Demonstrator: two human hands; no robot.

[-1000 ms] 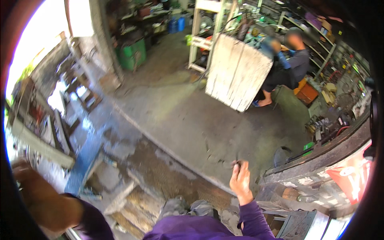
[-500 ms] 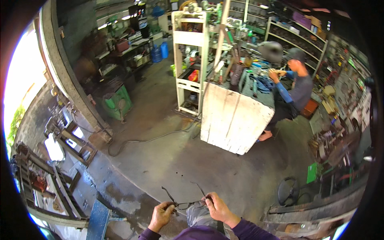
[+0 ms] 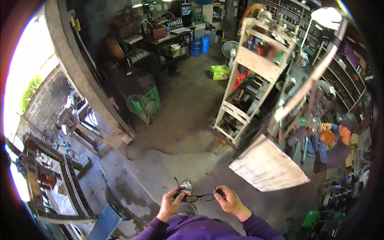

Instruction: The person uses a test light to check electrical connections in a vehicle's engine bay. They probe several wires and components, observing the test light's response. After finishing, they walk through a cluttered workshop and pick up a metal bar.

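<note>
A pair of dark-framed eyeglasses (image 3: pixel 193 199) is held in front of my purple top, lenses level and temple arms unfolded, pointing away from me. My left hand (image 3: pixel 171 204) pinches the left hinge corner between thumb and fingers. At the opposite corner, my right hand (image 3: pixel 229 200) grips the frame near its hinge. Below the glasses one of my feet in a sandal (image 3: pixel 186 185) shows on the concrete floor.
Ahead to the right stand a cream metal rack (image 3: pixel 258 66) and a workbench with a white side panel (image 3: pixel 270 164), where a seated person (image 3: pixel 340 140) works. A green machine (image 3: pixel 146 102) stands near the pillar (image 3: pixel 80 68). Steel frames (image 3: pixel 60 184) lie left, beside a blue board (image 3: pixel 105 224).
My view has swung left, so the rack and bench now sit farther right. Both hands still hold the glasses, which appear slightly higher. A sandalled foot has come into view.
</note>
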